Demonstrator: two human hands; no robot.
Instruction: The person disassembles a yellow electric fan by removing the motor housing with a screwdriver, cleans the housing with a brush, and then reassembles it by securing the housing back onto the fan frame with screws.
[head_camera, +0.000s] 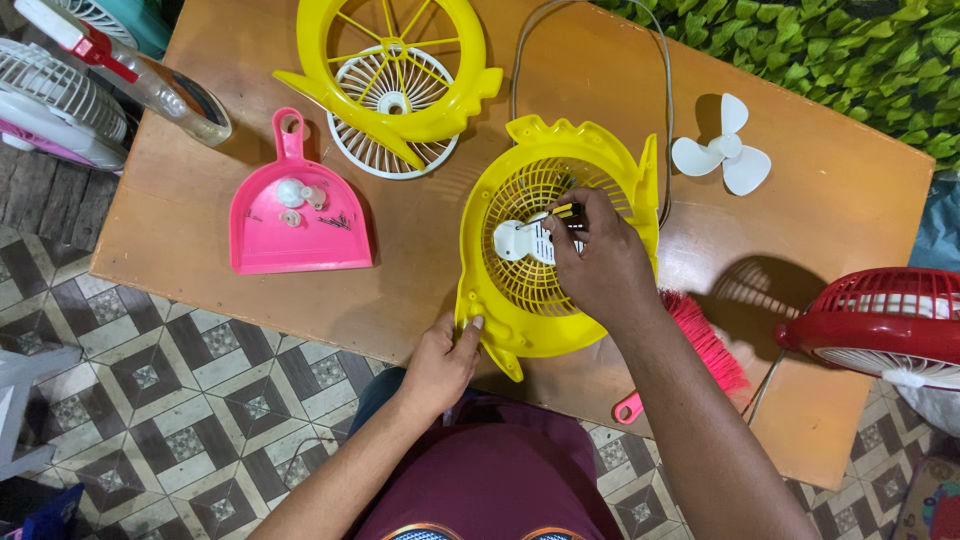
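1. Two hands at the yellow fan housing (520, 300), which lies flat mid-table on the wooden table (200, 220); every place below is given relative to this housing
2. Step in hand, as judged: working a fastener at the white motor hub (520, 240) in the housing's centre grille. Right hand (600, 265) rests over the grille, fingers pinched closed around a small screwdriver (562, 211) with a yellow-and-black handle; its tip points toward the hub, contact too small to confirm
3. Left hand (445, 360) grips the housing's near rim, thumb up on the edge, fingers curled below, steadying it
4. Next move probably calls for a steady rim and the tool kept upright on the screw head
5. Left of the housing: pink dustpan (300, 225) holding small screws and white parts
6. Beyond it: yellow front guard (395, 70) lying over a white grille
7. Right of it: white fan blade (725, 150); farther right, a red fan (885, 325); pink brush (705, 345) at the near right
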